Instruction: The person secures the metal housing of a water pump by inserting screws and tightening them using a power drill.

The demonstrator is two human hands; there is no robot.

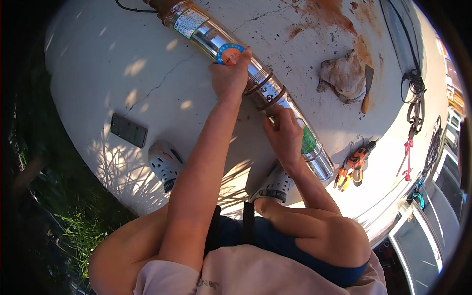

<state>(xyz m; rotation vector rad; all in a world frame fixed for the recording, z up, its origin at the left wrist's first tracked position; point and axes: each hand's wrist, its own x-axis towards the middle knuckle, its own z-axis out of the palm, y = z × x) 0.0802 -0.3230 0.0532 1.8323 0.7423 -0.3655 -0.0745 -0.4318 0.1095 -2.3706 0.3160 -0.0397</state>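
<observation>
A long shiny steel submersible pump (211, 39) lies slantwise on the concrete, from the top of the view down to the right. It carries a white label, a round blue-and-orange sticker and a green label, with brownish collars round its middle. My left hand (231, 76) is closed over its near side by the round sticker, thumb and fingers apart around the body. Lower down, my right hand (286, 130) has its fingers curled together against the near side below the collars. Whatever those fingertips may pinch is hidden.
Right of the pump lie a dirty rag (344, 76), a wooden-handled putty knife (368, 91), an orange-and-black power tool (361, 155) and orange-handled pliers (340, 177). Dark cable (415, 86) runs along the far right. A phone (129, 130) rests at left, near the grass (81, 236).
</observation>
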